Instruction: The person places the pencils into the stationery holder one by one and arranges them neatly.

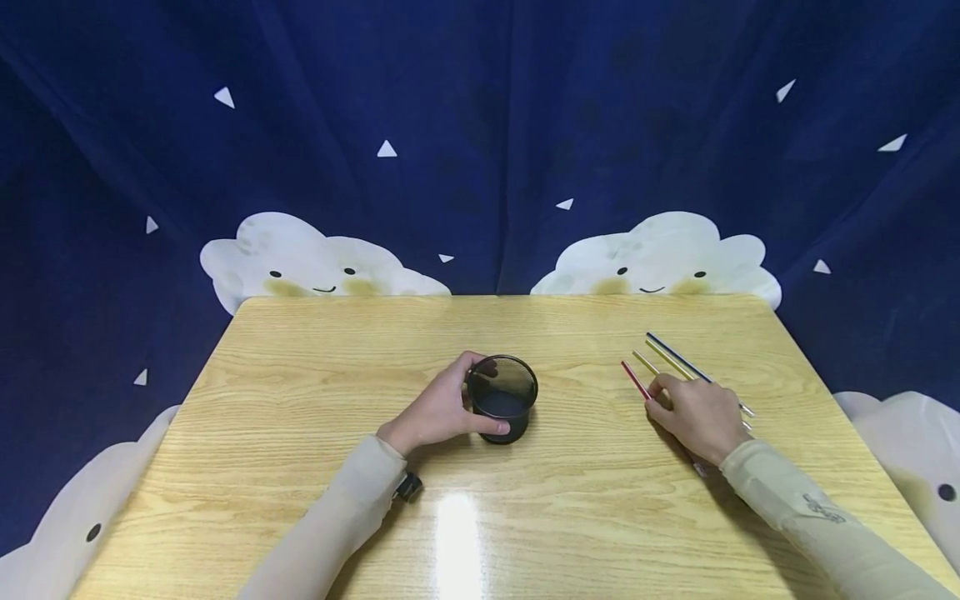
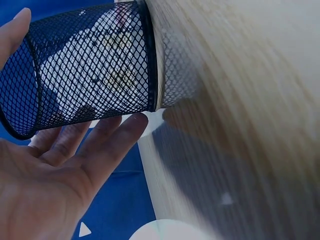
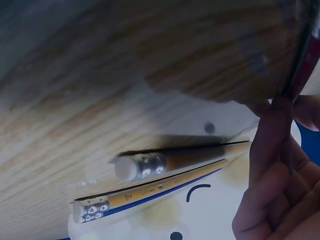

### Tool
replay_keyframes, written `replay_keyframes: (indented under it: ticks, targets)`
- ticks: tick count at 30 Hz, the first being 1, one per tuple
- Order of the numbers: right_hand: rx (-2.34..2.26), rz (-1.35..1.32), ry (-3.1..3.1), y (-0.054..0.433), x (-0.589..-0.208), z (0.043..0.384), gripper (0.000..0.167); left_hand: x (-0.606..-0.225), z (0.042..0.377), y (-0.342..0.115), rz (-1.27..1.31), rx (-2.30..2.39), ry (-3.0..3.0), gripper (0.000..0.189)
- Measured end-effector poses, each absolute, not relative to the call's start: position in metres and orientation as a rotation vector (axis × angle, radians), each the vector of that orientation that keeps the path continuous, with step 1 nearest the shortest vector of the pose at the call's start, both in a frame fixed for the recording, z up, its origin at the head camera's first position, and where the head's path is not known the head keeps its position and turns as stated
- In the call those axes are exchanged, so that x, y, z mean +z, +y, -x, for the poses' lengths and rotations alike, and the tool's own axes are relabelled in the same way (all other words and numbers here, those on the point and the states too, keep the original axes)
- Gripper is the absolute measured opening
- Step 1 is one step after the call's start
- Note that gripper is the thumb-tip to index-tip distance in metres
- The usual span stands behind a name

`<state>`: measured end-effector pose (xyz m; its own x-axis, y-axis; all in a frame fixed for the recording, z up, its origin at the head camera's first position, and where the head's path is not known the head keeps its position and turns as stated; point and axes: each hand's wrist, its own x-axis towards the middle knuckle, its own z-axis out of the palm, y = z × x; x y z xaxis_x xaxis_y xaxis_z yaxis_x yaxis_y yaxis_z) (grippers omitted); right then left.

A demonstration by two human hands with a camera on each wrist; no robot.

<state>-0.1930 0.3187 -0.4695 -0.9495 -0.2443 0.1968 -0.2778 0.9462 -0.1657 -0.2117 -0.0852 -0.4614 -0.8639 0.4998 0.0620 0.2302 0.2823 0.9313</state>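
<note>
My left hand (image 1: 442, 408) grips a black mesh pencil cup (image 1: 516, 427), thumb at the near side and fingers round the back. The cup stands upright on the table; in the left wrist view its mesh wall (image 2: 95, 70) lies between thumb and fingers. Over on the right, my right hand (image 1: 701, 417) pinches a red pencil (image 1: 635, 379) between thumb and fingers. In the right wrist view that red pencil (image 3: 304, 70) shows only at the upper edge. Beside this hand lie two yellow pencils (image 1: 669, 359) and a blue pencil (image 1: 679, 357), partly hidden by it.
The wooden table (image 1: 300, 358) has a bright light reflection near its front. Behind it hangs a dark blue curtain (image 1: 480, 125) with printed white clouds and triangles. White eraser ends (image 3: 127, 168) of the pencils face the right wrist camera. A small black piece (image 1: 408, 486) sits at the left sleeve.
</note>
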Motion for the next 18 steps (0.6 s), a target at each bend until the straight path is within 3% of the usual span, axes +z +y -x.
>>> replay_keyframes:
  ticks: [18]
  targets:
    - [0.303, -0.406, -2.91, 0.3181, -0.4707, 0.1917, 0.011, -0.4643, 0.212, -0.0856, -0.693, 1.609, 2.264, 0.086]
